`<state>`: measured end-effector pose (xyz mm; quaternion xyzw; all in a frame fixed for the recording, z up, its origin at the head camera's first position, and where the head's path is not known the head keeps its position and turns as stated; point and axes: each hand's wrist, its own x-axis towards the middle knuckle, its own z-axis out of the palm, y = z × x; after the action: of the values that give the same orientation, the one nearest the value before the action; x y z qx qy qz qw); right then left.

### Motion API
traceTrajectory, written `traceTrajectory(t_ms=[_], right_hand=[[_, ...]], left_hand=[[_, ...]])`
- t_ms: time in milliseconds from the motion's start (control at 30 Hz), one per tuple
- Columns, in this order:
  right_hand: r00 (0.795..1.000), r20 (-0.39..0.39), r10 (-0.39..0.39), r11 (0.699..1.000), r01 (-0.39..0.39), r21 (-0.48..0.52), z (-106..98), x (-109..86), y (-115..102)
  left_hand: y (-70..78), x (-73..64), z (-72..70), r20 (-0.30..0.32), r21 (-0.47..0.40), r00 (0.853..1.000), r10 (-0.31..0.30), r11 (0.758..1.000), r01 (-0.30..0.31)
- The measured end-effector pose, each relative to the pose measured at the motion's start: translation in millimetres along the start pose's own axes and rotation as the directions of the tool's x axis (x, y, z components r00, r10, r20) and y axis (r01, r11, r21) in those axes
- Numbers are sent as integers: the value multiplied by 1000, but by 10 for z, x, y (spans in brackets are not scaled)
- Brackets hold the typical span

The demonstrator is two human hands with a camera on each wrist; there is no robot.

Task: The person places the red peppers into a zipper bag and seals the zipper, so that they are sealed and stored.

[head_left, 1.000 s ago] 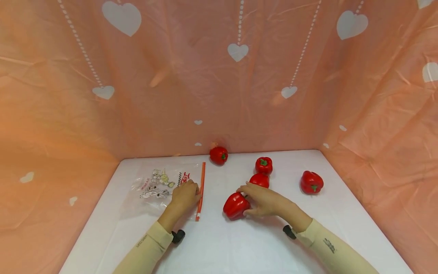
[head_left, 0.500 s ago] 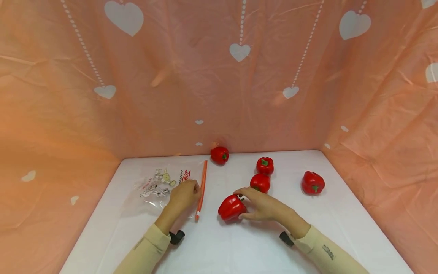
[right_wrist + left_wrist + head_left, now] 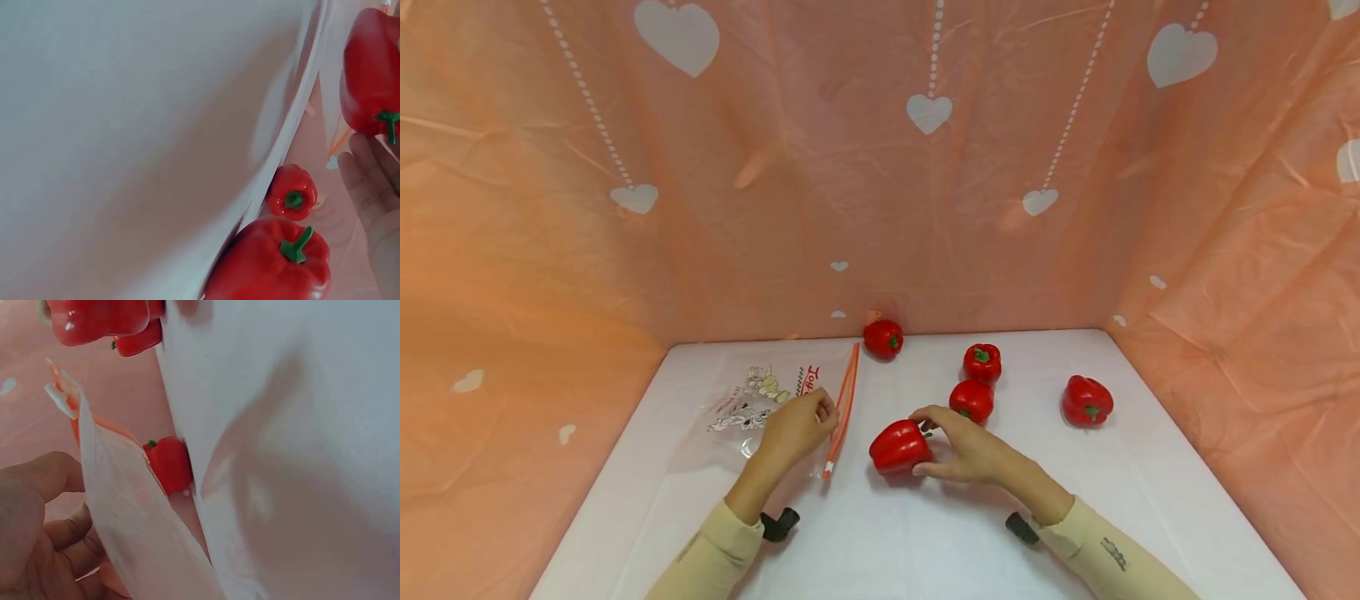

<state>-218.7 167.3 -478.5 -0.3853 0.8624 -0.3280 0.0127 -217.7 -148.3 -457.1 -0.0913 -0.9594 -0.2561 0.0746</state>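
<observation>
My left hand pinches the orange-edged mouth of a clear plastic zip bag lying on the left of the table. The two orange strips of the mouth stand slightly apart. In the left wrist view, the bag rises in front of my curled fingers. My right hand grips a red bell pepper at its stem end, a short way right of the bag mouth. The right wrist view shows that pepper with its green stem, partly cut off by the frame.
Two red bell peppers touch behind my right hand, a nearer pepper and a farther pepper. Another pepper lies at the right, and one more pepper sits by the back edge. An orange cloth with white hearts surrounds the white table.
The pepper in my right hand has moved left toward the bag. My left hand has drawn up the upper layer at the bag's mouth, and the orange strips have parted.
</observation>
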Motion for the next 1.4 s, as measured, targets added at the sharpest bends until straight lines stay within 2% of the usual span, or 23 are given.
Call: traceTrajectory(t_ms=[233,567,867,1100,1400], right_hand=[[994,-68,86,992,-80,93,-3,72,-68],[960,-161,229,969,-208,136,25,189,-153],[936,-219,276,950,-232,208,62,336,-186],[930,-241,278,946,-221,238,90,442,-189],[922,-259,289,945,-230,234,135,535,-192]], left_hand=[[6,-14,-39,-22,-7,1000,7,1000,-7],[38,2,-69,-41,-41,999,35,999,-37],[81,8,-70,-46,-60,996,73,995,-76],[128,18,-74,-36,-75,996,79,994,-82],[147,15,-87,-63,-78,993,95,992,-100]])
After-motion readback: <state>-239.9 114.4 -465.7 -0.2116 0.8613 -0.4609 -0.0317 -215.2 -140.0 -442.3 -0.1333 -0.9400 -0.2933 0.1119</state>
